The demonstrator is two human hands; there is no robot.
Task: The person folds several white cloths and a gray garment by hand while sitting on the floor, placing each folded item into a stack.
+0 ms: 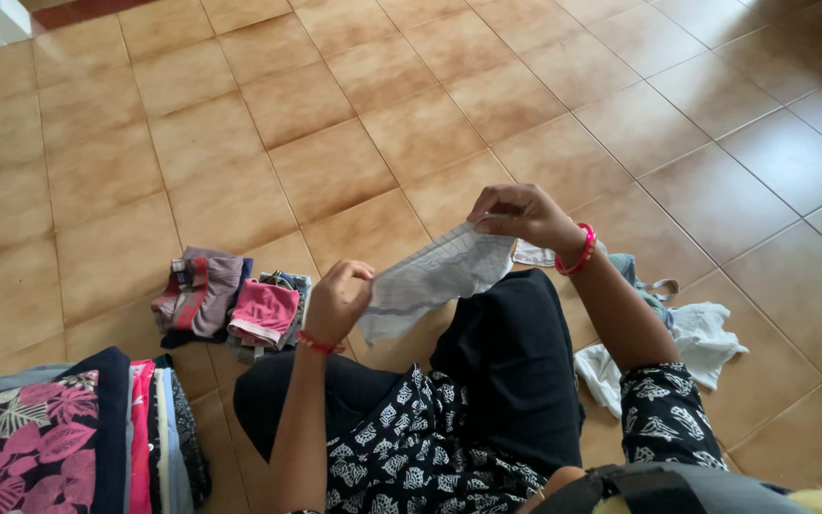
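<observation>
Cloth point(435, 278), pale grey with fine stripes, hangs stretched between our two hands above our lap. Our left hand point(337, 303) has its grip clenched on the lower corner, and our right hand point(522, 214) pinches the upper edge toward one o'clock; the fingertips of both are tucked behind the fabric, so we cannot see them fully. Our legs in black trousers point(511, 366) hide the floor point(354, 114) beneath the cloth. At nine o'clock from the left hand lies a small pile of folded clothes point(230, 305), pink and grey. At seven o'clock a taller stack of folded fabric point(68, 438) is cut off by the frame's bottom edge. At four o'clock from the right hand loose white and blue garments point(692, 338) lie partly hidden behind our forearm. Bare tiles stretch wide open toward twelve o'clock.
</observation>
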